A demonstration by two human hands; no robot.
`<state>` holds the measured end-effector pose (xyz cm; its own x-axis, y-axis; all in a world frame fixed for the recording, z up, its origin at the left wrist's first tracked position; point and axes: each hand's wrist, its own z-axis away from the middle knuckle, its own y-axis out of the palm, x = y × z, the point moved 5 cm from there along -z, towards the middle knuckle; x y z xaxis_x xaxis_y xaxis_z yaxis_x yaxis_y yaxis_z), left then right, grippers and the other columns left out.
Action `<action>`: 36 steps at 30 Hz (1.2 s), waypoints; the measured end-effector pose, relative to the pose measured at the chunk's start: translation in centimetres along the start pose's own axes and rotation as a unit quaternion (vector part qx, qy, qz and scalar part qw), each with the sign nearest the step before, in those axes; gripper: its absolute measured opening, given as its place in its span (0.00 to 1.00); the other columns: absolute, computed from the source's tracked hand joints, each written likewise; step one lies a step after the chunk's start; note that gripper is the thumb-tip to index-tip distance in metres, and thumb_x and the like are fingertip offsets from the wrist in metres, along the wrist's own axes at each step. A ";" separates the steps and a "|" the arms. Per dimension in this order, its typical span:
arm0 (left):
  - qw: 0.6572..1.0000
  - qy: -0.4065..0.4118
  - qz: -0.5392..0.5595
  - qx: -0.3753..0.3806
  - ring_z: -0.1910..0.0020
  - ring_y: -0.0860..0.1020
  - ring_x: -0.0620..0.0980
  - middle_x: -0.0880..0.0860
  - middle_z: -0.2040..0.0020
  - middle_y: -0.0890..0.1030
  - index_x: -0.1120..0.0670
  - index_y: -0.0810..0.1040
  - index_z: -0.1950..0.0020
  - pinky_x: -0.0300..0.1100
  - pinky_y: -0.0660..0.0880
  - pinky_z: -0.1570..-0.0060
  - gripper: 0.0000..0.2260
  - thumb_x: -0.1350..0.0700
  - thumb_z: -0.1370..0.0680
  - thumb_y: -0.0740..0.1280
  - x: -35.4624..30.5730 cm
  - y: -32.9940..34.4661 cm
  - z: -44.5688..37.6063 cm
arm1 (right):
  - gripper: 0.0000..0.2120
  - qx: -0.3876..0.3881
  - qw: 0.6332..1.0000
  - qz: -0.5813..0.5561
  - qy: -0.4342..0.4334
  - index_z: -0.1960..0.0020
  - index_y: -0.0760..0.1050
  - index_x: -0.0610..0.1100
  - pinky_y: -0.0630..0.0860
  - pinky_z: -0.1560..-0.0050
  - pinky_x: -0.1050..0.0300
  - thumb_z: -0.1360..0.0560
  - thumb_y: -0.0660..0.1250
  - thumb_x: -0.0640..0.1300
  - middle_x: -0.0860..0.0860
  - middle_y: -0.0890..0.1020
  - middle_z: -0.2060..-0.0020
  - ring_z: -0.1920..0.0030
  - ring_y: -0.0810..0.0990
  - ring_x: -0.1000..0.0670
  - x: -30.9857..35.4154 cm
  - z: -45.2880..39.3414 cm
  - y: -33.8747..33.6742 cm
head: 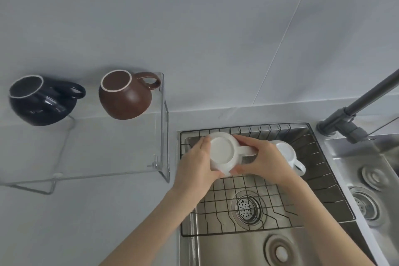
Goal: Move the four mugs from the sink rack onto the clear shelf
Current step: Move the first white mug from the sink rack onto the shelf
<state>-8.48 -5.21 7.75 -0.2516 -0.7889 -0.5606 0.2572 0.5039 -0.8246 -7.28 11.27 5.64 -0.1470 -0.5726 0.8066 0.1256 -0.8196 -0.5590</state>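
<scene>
Now both hands hold one upturned white ceramic mug (pixel 222 153) above the black wire sink rack (pixel 254 198).

Left hand (pixel 198 164) and right hand (pixel 261 160) each close their grip on its sides. A second white mug (pixel 289 155) is half hidden behind the right hand. The clear acrylic shelf (pixel 121 147) carries a dark navy glazed mug (pixel 38 101) and a brown glazed mug (pixel 125 95), with open room in front of them; its left end is cut off.
</scene>
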 end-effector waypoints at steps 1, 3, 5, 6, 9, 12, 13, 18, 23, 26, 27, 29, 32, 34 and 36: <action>1.000 0.017 -0.009 -0.025 0.38 0.72 0.52 0.52 0.34 0.73 0.54 0.61 0.31 0.43 0.69 0.43 0.40 0.46 0.38 0.75 -0.9 -1.9 0.7 | 0.39 -0.006 1.000 0.004 -0.012 0.40 0.73 0.58 0.69 0.53 0.77 0.49 0.81 0.50 0.65 0.81 0.52 0.52 0.75 0.70 1.7 0.5 -0.9; 0.995 0.048 -0.011 -0.090 0.40 0.74 0.51 0.51 0.35 0.75 0.54 0.66 0.33 0.39 0.68 0.45 0.39 0.44 0.40 0.75 -2.1 -6.4 2.4 | 0.39 -0.011 0.999 0.006 -0.047 0.40 0.74 0.57 0.69 0.50 0.75 0.50 0.81 0.53 0.64 0.82 0.51 0.50 0.77 0.67 5.9 1.5 -2.2; 0.989 0.061 0.006 -0.135 0.45 0.77 0.52 0.51 0.41 0.80 0.53 0.70 0.37 0.36 0.67 0.50 0.38 0.47 0.44 0.78 -2.0 -10.8 4.1 | 0.39 -0.010 0.996 0.007 -0.086 0.40 0.74 0.56 0.70 0.51 0.74 0.50 0.81 0.54 0.63 0.83 0.52 0.50 0.78 0.65 10.2 2.1 -2.4; 0.987 0.058 0.021 -0.145 0.47 0.78 0.53 0.51 0.43 0.81 0.53 0.71 0.38 0.37 0.68 0.51 0.38 0.48 0.46 0.78 -1.5 -12.7 4.8 | 0.38 -0.011 0.995 0.008 -0.101 0.41 0.75 0.56 0.70 0.53 0.75 0.51 0.81 0.54 0.62 0.83 0.54 0.52 0.78 0.65 12.3 2.3 -2.1; 0.986 0.028 0.074 -0.149 0.46 0.78 0.49 0.46 0.47 0.81 0.48 0.72 0.37 0.37 0.71 0.49 0.39 0.51 0.47 0.79 1.4 -17.3 6.3 | 0.29 -0.011 0.990 0.004 -0.138 0.51 0.75 0.58 0.72 0.55 0.68 0.51 0.79 0.55 0.61 0.82 0.56 0.54 0.77 0.59 17.8 2.1 0.3; 0.986 0.005 0.094 -0.137 0.47 0.78 0.46 0.49 0.46 0.82 0.48 0.73 0.37 0.40 0.72 0.44 0.39 0.54 0.48 0.80 5.5 -20.8 7.1 | 0.28 -0.005 0.987 0.003 -0.160 0.51 0.77 0.57 0.73 0.58 0.64 0.50 0.79 0.55 0.56 0.84 0.59 0.57 0.78 0.57 21.7 1.2 4.3; 0.987 0.001 0.097 -0.130 0.47 0.78 0.44 0.46 0.47 0.81 0.47 0.73 0.38 0.39 0.73 0.44 0.39 0.55 0.48 0.80 7.0 -21.9 7.3 | 0.28 -0.005 0.987 -0.002 -0.162 0.51 0.78 0.57 0.73 0.59 0.64 0.50 0.80 0.55 0.54 0.85 0.59 0.57 0.78 0.57 22.7 0.8 5.8; 0.987 -0.034 0.128 -0.092 0.48 0.76 0.39 0.40 0.46 0.76 0.49 0.73 0.37 0.17 0.65 0.53 0.40 0.60 0.48 0.80 14.6 -25.3 8.3 | 0.27 0.012 0.987 -0.005 -0.162 0.51 0.78 0.47 0.74 0.53 0.51 0.47 0.79 0.54 0.45 0.83 0.58 0.55 0.77 0.45 26.1 -1.6 13.5; 0.986 -0.045 0.135 -0.082 0.47 0.77 0.41 0.45 0.47 0.80 0.47 0.73 0.39 0.23 0.69 0.47 0.39 0.62 0.47 0.80 20.2 -26.7 9.0 | 0.24 0.033 0.989 0.007 -0.147 0.58 0.77 0.45 0.63 0.70 0.62 0.47 0.78 0.57 0.50 0.75 0.71 0.69 0.67 0.52 27.4 -3.9 19.5; 0.986 -0.063 0.135 -0.073 0.44 0.77 0.44 0.50 0.41 0.79 0.52 0.73 0.37 0.38 0.70 0.38 0.39 0.62 0.47 0.80 22.6 -27.1 9.0 | 0.23 0.039 0.990 0.005 -0.139 0.59 0.76 0.44 0.63 0.72 0.64 0.47 0.78 0.56 0.55 0.71 0.73 0.71 0.66 0.55 27.8 -4.8 21.8; 0.986 -0.067 0.133 -0.069 0.43 0.77 0.44 0.51 0.40 0.79 0.53 0.73 0.37 0.39 0.70 0.38 0.40 0.62 0.47 0.80 23.2 -27.1 8.9 | 0.23 0.040 0.990 0.003 -0.135 0.60 0.76 0.45 0.64 0.72 0.65 0.47 0.78 0.56 0.56 0.71 0.73 0.71 0.67 0.56 27.7 -5.1 22.4; 0.987 -0.062 0.133 -0.063 0.45 0.78 0.43 0.50 0.42 0.80 0.51 0.74 0.38 0.33 0.70 0.40 0.38 0.62 0.47 0.80 24.1 -27.2 8.7 | 0.22 0.038 0.990 0.003 -0.132 0.60 0.75 0.46 0.66 0.70 0.68 0.47 0.78 0.56 0.57 0.72 0.73 0.71 0.70 0.60 27.7 -5.4 23.1; 0.988 -0.044 0.140 -0.048 0.46 0.78 0.40 0.46 0.47 0.82 0.45 0.76 0.42 0.24 0.69 0.46 0.36 0.61 0.47 0.79 25.0 -27.4 8.3 | 0.20 0.026 0.991 -0.004 -0.129 0.62 0.73 0.49 0.67 0.69 0.71 0.47 0.78 0.56 0.59 0.73 0.73 0.70 0.72 0.62 27.5 -5.6 23.9; 0.987 -0.038 0.157 -0.023 0.48 0.77 0.34 0.40 0.49 0.81 0.37 0.75 0.45 0.22 0.68 0.48 0.35 0.61 0.47 0.79 25.7 -27.1 7.8 | 0.21 0.014 0.993 -0.014 -0.113 0.61 0.74 0.48 0.68 0.69 0.71 0.46 0.78 0.56 0.59 0.75 0.72 0.69 0.72 0.61 27.0 -5.8 24.4; 0.987 -0.035 0.159 -0.016 0.49 0.76 0.29 0.35 0.50 0.79 0.36 0.74 0.46 0.20 0.67 0.50 0.36 0.61 0.47 0.79 25.8 -27.2 7.7 | 0.22 0.017 0.993 -0.024 -0.114 0.58 0.77 0.49 0.68 0.70 0.70 0.46 0.77 0.57 0.58 0.76 0.71 0.68 0.72 0.60 27.0 -5.6 24.5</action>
<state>-14.77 -41.97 16.30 -0.0985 -0.6107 -0.7857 0.2826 0.7399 -0.6105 -13.68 -24.38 12.63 0.0725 -0.5095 0.8574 0.1583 -0.8429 -0.5143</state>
